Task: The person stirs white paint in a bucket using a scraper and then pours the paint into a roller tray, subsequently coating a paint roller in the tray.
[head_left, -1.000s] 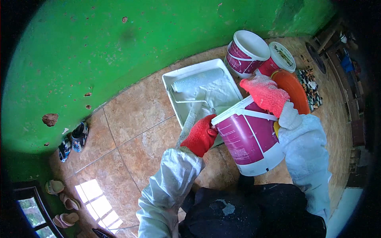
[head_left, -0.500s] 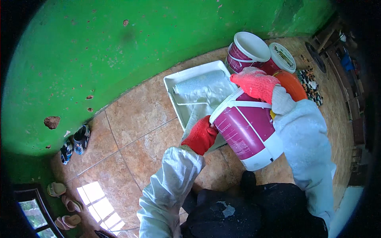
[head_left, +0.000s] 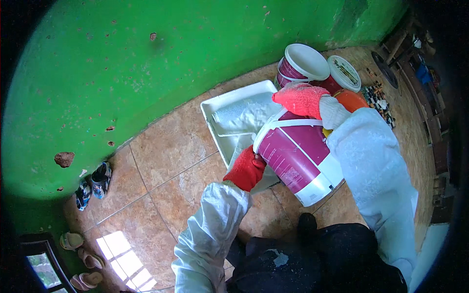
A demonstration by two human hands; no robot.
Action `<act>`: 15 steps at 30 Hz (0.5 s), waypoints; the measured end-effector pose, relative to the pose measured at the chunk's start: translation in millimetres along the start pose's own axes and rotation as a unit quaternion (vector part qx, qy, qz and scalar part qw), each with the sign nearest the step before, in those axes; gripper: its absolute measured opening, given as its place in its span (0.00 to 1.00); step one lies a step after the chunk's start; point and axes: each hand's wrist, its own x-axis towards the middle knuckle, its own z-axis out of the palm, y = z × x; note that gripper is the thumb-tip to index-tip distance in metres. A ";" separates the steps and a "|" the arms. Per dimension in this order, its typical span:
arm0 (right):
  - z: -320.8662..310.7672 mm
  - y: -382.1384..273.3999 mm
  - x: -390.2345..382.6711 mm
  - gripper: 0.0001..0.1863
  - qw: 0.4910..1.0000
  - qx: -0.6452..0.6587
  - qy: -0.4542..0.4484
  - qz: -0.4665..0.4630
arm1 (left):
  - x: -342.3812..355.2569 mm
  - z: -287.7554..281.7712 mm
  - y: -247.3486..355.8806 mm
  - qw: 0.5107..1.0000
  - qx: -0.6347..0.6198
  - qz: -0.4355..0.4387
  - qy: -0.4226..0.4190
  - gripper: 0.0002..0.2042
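Between my two gloved hands a maroon and white paint bucket [head_left: 293, 154] is tilted, its mouth toward the paint tray [head_left: 213, 105]. My left hand [head_left: 246, 168], in a red glove, is closed on the bucket's rim at the left. On the far side of the rim, my right hand [head_left: 300, 99] is closed too, in a red glove smeared with white. White paint [head_left: 261, 110] lies in the tray around a paint roller [head_left: 232, 113], whose handle runs toward my left hand. The inside of the bucket is hidden.
By the green wall [head_left: 146, 73] stand an open maroon bucket [head_left: 307, 61] and a lidded bucket [head_left: 344, 73]. Something orange [head_left: 351, 100] sits partly behind my right arm. Camouflage-patterned clogs [head_left: 101, 179] and several other shoes [head_left: 90, 259] rest on the tiled floor at the left.
The bucket and my right hand have shifted slightly left. White paint covers more of the roller than before. Both hands keep their grip.
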 end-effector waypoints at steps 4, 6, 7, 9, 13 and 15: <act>-1.3 -4.8 2.5 0.17 1.000 0.001 0.000 0.009 | -4.9 -3.5 0.1 0.997 0.063 0.036 0.014 0.14; -3.1 -8.5 -3.4 0.17 0.996 0.062 -0.009 0.062 | -11.2 -4.4 -4.2 0.995 0.084 0.043 0.024 0.14; -7.4 -12.8 -5.9 0.18 0.989 0.109 -0.013 0.098 | -14.2 -5.0 -4.7 0.994 0.093 0.048 0.027 0.14; -15.4 -20.5 -11.7 0.19 0.965 0.201 -0.023 0.169 | -17.7 -6.8 -4.6 0.992 0.108 0.059 0.034 0.13; -4.0 -15.4 -25.6 0.16 0.995 0.081 0.032 0.042 | -22.5 -5.6 -10.5 0.987 0.134 0.080 0.029 0.13; -9.5 -16.4 -27.5 0.17 0.994 0.066 -0.010 0.083 | -24.3 -2.6 -15.6 0.998 0.046 0.017 0.050 0.13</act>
